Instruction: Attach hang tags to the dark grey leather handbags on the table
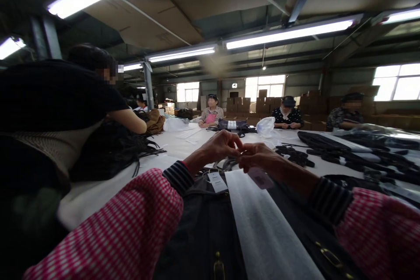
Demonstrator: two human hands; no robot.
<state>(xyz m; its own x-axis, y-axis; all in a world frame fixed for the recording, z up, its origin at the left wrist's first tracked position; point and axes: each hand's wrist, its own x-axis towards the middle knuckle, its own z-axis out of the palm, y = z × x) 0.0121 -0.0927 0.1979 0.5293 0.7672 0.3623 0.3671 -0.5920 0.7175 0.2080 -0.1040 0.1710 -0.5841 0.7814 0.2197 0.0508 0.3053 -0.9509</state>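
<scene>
My left hand [226, 143] and my right hand [255, 155] meet above a black bag [200, 223], fingertips pinched together. Whatever is between the fingers is too small to make out. Just below my right hand hangs a pale pinkish tag [261, 178]; I cannot tell whether the hand holds it. A white hang tag [217, 181] on a loop lies on the bag's upper part, below my left hand. Down the bag runs a wide strip of white paper [262, 227]. Brass-coloured hardware [218, 267] shows near the bottom.
A white-covered table [177, 140] stretches ahead. Black bags and straps [354, 153] lie at the right, and a dark heap [108, 153] at the left. A person in black [55, 96] leans in from the left. Several people sit across the table; cardboard boxes [238, 105] stand behind.
</scene>
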